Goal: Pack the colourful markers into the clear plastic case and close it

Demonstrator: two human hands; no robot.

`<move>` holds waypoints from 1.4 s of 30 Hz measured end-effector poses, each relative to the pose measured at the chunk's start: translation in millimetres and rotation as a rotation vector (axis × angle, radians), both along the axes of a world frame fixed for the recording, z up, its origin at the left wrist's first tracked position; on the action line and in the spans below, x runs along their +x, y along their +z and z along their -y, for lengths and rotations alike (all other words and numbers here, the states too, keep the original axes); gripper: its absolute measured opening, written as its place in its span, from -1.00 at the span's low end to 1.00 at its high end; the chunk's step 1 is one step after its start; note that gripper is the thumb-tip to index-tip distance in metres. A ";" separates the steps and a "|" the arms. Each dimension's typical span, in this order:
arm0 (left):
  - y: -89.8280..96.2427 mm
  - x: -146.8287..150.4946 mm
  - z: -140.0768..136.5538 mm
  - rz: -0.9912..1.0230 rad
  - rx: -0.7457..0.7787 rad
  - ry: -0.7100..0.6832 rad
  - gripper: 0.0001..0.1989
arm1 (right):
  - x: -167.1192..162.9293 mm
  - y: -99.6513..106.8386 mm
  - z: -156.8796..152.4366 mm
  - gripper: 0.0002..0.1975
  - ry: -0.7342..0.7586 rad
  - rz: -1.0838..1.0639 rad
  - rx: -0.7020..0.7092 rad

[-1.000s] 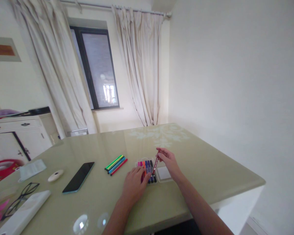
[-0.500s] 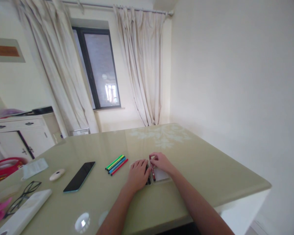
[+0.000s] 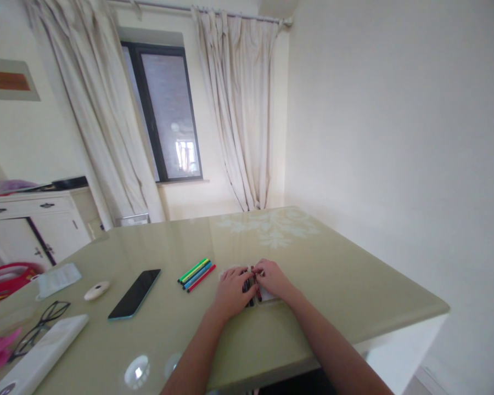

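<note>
Lowered the dark red marker (image 3: 259, 295) to the open case (image 3: 269, 299)

Brought the right hand (image 3: 273, 278) down and leftward since one second ago, from holding the dark red marker tilted above the case. Slid the left hand (image 3: 230, 289) farther over the row of markers too, hiding the pink and orange ones seen then.

Now pinches the dark red marker near its far end, right thumb and fingertips together on it. Holds it between the two hands, along the inner edge of the case's white-backed right half, black end toward the near side. Cannot tell about contact between marker and case.

Spreads the left hand palm down over the case's left half, thumb apart from fingers, baring some dark markers (image 3: 251, 301) in the gap. Cannot tell about any clamp of left fingers on case or markers.

To the left, on the glossy green table (image 3: 354, 269), see loose markers (image 3: 196, 274) in green, yellow, blue and red, side by side and apart from the left hand. Farther left, see a dark-screened phone (image 3: 134, 294), a white oval object (image 3: 96, 291) and a pale face mask (image 3: 60, 281). Beyond the table, note a dark-framed window (image 3: 170, 115) between cream curtains (image 3: 247, 109).
</note>
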State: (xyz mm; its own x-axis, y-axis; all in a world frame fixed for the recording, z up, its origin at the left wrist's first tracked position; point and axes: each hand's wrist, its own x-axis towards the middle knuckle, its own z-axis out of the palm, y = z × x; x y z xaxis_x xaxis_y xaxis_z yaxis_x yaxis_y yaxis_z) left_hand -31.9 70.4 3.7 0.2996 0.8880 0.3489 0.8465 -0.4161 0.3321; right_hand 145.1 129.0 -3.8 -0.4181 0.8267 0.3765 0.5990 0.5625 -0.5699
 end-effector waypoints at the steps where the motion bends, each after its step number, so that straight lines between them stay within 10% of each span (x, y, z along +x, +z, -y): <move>1: 0.3 -0.4 0.1 0.002 0.001 -0.004 -0.66 | 0.3 -0.1 0.1 -0.71 0.006 -0.008 -0.003; 16: 7.9 0.1 9.1 0.039 0.041 -0.097 -0.76 | 0.8 -3.7 1.5 -0.65 0.016 -0.032 -0.045; 29: 5.1 0.2 10.0 0.047 0.059 -0.037 -0.80 | 11.6 8.6 -5.9 -0.62 0.010 -0.748 -0.269; 42: 9.7 0.4 11.7 0.033 0.026 -0.086 -0.74 | 3.7 1.7 1.6 -0.92 0.045 -0.194 -0.137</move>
